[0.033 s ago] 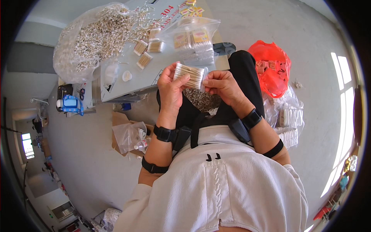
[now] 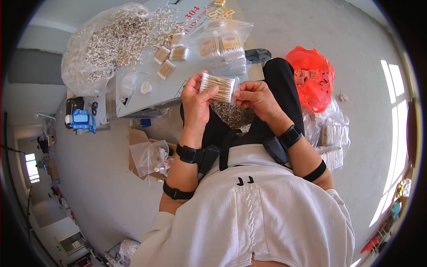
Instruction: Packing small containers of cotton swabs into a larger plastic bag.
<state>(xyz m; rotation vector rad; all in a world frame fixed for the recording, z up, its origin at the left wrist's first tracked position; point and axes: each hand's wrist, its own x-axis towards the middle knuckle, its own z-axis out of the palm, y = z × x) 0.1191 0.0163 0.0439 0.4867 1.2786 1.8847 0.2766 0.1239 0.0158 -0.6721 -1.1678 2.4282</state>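
Note:
A flat bundle of cotton swabs (image 2: 217, 87), with pale sticks and white tips, is held above my lap. My left hand (image 2: 196, 101) grips its left end, thumb across the front and fingers behind. At the bundle's right end my right hand (image 2: 254, 99) pinches the edge of a clear plastic bag (image 2: 235, 87) between thumb and fingers. How far the bag reaches over the swabs I cannot tell. Below my hands, loose cotton swabs (image 2: 231, 115) lie between my legs. Several small swab bundles (image 2: 167, 70) rest on the table beyond my left hand.
On the table (image 2: 138, 100) stand a big clear bag of loose swabs (image 2: 111, 44) and a clear bag of packed bundles (image 2: 222, 49). A red plastic bag (image 2: 327, 80) and white packs in clear plastic (image 2: 333, 133) sit at right. A cardboard box (image 2: 138, 151) is on the floor.

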